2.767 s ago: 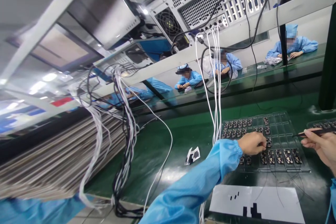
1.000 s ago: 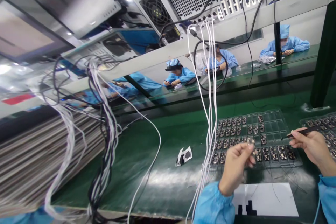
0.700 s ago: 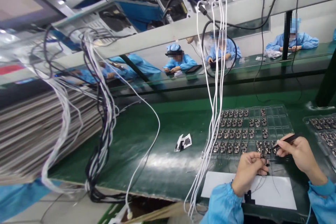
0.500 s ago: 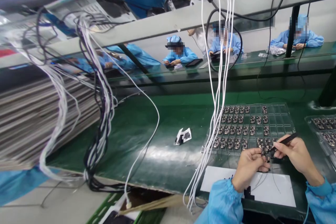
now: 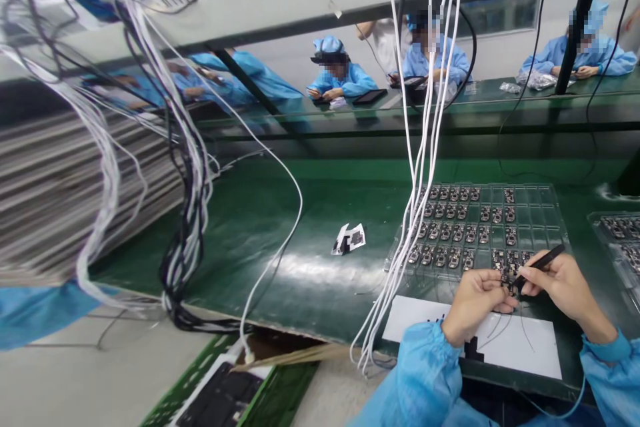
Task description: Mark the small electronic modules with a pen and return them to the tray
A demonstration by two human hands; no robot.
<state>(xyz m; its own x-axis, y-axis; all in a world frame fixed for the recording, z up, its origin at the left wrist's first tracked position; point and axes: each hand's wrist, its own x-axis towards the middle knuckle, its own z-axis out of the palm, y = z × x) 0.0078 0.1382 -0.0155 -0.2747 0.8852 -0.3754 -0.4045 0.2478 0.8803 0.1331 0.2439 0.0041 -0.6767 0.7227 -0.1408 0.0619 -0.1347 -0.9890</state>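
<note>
My left hand (image 5: 475, 303) pinches a small circuit board (image 5: 509, 285) by its edge, above the near side of a clear plastic tray (image 5: 535, 217). Black tweezers (image 5: 545, 263) are in my right hand (image 5: 563, 287), with their tip down at that board. Fingers partly cover the board and the tip. Rows of similar circuit boards (image 5: 457, 233) sit in the tray's pockets. Under my wrists lies a white sheet (image 5: 537, 350) with black pieces on it, and thin dark wires run across it.
White cables (image 5: 417, 200) hang down left of the tray. A white scrap with black patches (image 5: 349, 239) lies on the green table (image 5: 300, 280). Another tray of boards (image 5: 623, 240) is at the right edge. Several people in blue work at the bench behind.
The view has tilted down and shifted slightly, so the background sits higher. Both hands stay together at the board, with only slight movement of the tweezers.
</note>
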